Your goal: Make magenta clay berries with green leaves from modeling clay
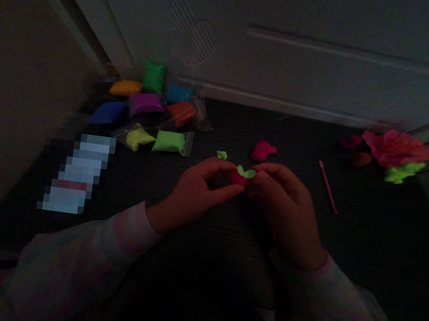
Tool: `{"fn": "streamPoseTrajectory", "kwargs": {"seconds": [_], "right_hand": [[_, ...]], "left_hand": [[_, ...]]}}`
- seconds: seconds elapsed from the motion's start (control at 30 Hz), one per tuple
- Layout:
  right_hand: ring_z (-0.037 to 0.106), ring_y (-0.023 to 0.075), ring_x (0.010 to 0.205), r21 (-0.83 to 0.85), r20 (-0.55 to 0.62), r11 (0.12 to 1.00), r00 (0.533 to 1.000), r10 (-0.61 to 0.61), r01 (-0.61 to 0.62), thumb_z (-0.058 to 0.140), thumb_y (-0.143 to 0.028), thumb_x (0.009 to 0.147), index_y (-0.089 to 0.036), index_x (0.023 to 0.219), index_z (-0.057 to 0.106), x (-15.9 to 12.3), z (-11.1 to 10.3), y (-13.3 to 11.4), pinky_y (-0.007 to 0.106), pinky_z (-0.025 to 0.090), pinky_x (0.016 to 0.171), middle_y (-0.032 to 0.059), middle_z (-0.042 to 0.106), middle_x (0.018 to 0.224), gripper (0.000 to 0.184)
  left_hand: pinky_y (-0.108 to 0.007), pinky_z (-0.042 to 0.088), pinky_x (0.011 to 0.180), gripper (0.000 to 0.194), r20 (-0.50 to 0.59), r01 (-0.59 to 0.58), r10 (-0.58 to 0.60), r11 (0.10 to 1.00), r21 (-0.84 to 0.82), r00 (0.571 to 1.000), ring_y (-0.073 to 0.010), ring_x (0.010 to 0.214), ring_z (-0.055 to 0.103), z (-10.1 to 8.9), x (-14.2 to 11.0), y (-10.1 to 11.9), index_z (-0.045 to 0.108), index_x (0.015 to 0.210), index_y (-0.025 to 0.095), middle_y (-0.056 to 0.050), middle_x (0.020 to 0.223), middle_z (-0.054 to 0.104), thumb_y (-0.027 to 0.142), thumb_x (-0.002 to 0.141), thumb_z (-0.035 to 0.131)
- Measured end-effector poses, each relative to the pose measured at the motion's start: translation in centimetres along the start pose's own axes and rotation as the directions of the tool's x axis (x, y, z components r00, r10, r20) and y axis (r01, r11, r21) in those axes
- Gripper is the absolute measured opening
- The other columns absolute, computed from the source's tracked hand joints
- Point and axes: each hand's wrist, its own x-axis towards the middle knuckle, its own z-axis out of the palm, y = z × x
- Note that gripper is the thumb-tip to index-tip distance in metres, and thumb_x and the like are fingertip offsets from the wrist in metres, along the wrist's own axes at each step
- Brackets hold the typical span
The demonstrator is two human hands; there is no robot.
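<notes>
A small round pink clay piece (239,179) with two light green clay leaves (246,172) on top is held up over the dark table. My left hand (201,187) pinches it from the left between thumb and fingers. From the other side, my right hand (285,206) has its fingers closed at the piece's right edge, by the right leaf; the exact contact is partly hidden. Just beyond my hands lie a lump of pink clay (263,151) and a small bit of green clay (222,155). A thin pink modelling tool (328,187) rests to the right.
Several clay packets, such as a green bag (169,142) and a purple bag (146,103), lie at back left. Nearer is a pixelated bright rectangle (78,174). Pink flower-like clay (396,147) stands at far right. A pale panel (309,73) rises behind the dark table (203,248).
</notes>
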Motion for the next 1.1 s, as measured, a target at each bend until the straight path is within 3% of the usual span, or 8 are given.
{"fn": "streamPoseTrajectory", "kwargs": {"seconds": [0.07,0.17,0.27,0.4,0.53,0.7,0.83,1.1], "right_hand": [[0.058,0.0109,0.066,0.114,-0.002,0.992,0.999,0.046,-0.045,0.058,-0.032,0.072,-0.022,0.083,0.058,0.2,-0.3,0.1,0.023,0.044,0.055,-0.0022,0.060,0.074,0.014],[0.059,0.0116,0.069,0.154,-0.013,0.985,0.997,0.078,-0.075,0.058,-0.034,0.073,-0.024,0.086,0.058,0.4,-0.6,0.4,0.023,0.044,0.055,-0.0024,0.061,0.077,0.016],[0.058,0.0106,0.070,0.116,0.026,0.992,0.999,0.043,-0.046,0.062,-0.032,0.070,-0.025,0.087,0.060,0.4,-0.5,0.7,0.023,0.045,0.060,-0.0023,0.062,0.079,0.019],[0.059,0.0103,0.072,0.092,0.139,0.995,0.990,0.032,-0.045,0.067,-0.026,0.066,-0.025,0.086,0.062,0.1,0.1,1.0,0.024,0.047,0.067,-0.0030,0.064,0.080,0.022],[0.059,0.0100,0.075,0.102,0.194,0.993,0.980,0.046,-0.067,0.068,-0.026,0.066,-0.025,0.083,0.064,0.1,0.1,1.1,0.023,0.046,0.071,-0.0040,0.066,0.080,0.017],[0.058,0.0101,0.079,0.123,0.175,0.992,0.984,0.017,-0.039,0.066,-0.029,0.069,-0.026,0.085,0.064,0.3,-0.3,1.4,0.023,0.044,0.074,-0.0039,0.066,0.083,0.016],[0.057,0.0107,0.077,0.139,0.201,0.988,0.979,0.036,-0.065,0.066,-0.029,0.069,-0.026,0.085,0.064,0.3,-0.3,1.5,0.024,0.043,0.073,-0.0036,0.065,0.082,0.016],[0.054,0.0101,0.068,0.207,0.148,0.973,0.987,0.070,-0.100,0.060,-0.035,0.073,-0.026,0.084,0.065,0.5,-0.4,0.9,0.025,0.041,0.066,-0.0022,0.064,0.079,0.015]], "left_hand": [[-0.023,0.039,0.065,0.024,0.090,0.171,-0.152,0.946,-0.276,0.984,-0.0088,0.068,0.052,-0.1,0.2,-0.1,0.060,0.086,0.016,0.001,0.081,0.061,0.026,0.065,0.067],[-0.021,0.037,0.062,0.018,0.203,0.291,-0.211,0.765,-0.574,0.956,-0.0068,0.065,0.051,-0.2,0.5,-0.2,0.061,0.078,0.015,0.003,0.075,0.060,0.024,0.064,0.068],[-0.022,0.038,0.062,0.021,0.306,0.377,-0.223,0.611,-0.696,0.926,-0.0094,0.069,0.055,-0.3,0.5,-0.3,0.060,0.078,0.015,0.001,0.075,0.061,0.021,0.061,0.071],[-0.023,0.039,0.065,0.031,0.414,0.471,-0.229,0.501,-0.726,0.881,-0.0096,0.070,0.057,-0.4,0.4,-0.4,0.059,0.084,0.013,-0.001,0.078,0.062,0.018,0.057,0.074],[-0.023,0.040,0.069,0.029,0.439,0.481,-0.204,0.464,-0.744,0.875,-0.0106,0.072,0.059,-0.5,0.4,-0.4,0.061,0.083,0.012,-0.002,0.077,0.064,0.020,0.058,0.074],[-0.023,0.044,0.064,0.023,0.453,0.486,-0.181,0.418,-0.768,0.873,-0.0132,0.070,0.062,-0.7,0.5,-0.2,0.063,0.083,0.010,-0.005,0.076,0.067,0.028,0.068,0.065],[-0.020,0.044,0.063,0.014,0.434,0.475,-0.197,0.437,-0.764,0.879,-0.0110,0.068,0.062,-0.6,0.5,-0.1,0.063,0.081,0.011,-0.003,0.073,0.067,0.017,0.069,0.064],[-0.022,0.045,0.062,0.015,0.421,0.478,-0.228,0.467,-0.744,0.878,-0.0111,0.064,0.062,-0.6,0.5,-0.2,0.061,0.084,0.015,-0.003,0.074,0.067,0.016,0.068,0.064]]}}
